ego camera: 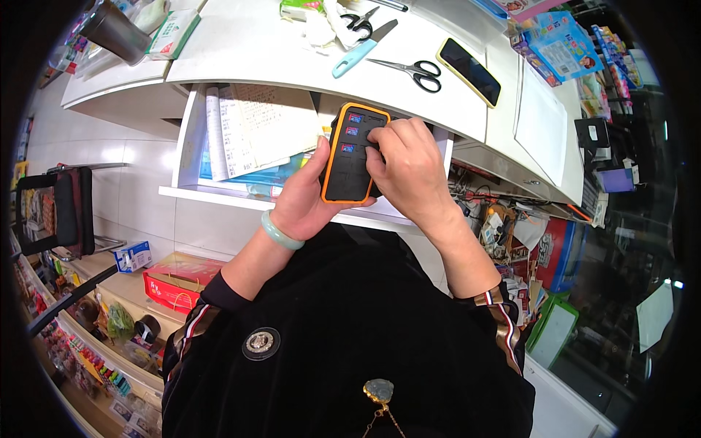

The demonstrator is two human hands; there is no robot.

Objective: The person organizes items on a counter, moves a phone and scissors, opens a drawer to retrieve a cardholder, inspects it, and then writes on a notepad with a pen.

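My left hand holds a memory card case with an orange rim and a black slotted insert, above an open drawer. Several small memory cards sit in the slots of its left column. The fingertips of my right hand are bent together at the case's upper right slots; whether they pinch a card is hidden. Beneath the case, handwritten papers lie in the drawer. A jade-coloured bangle circles my left wrist.
On the white desk lie scissors, a knife with a light blue handle, a second pair of scissors, and a phone in a yellow case. A dark cup stands at the upper left, beside a tissue pack.
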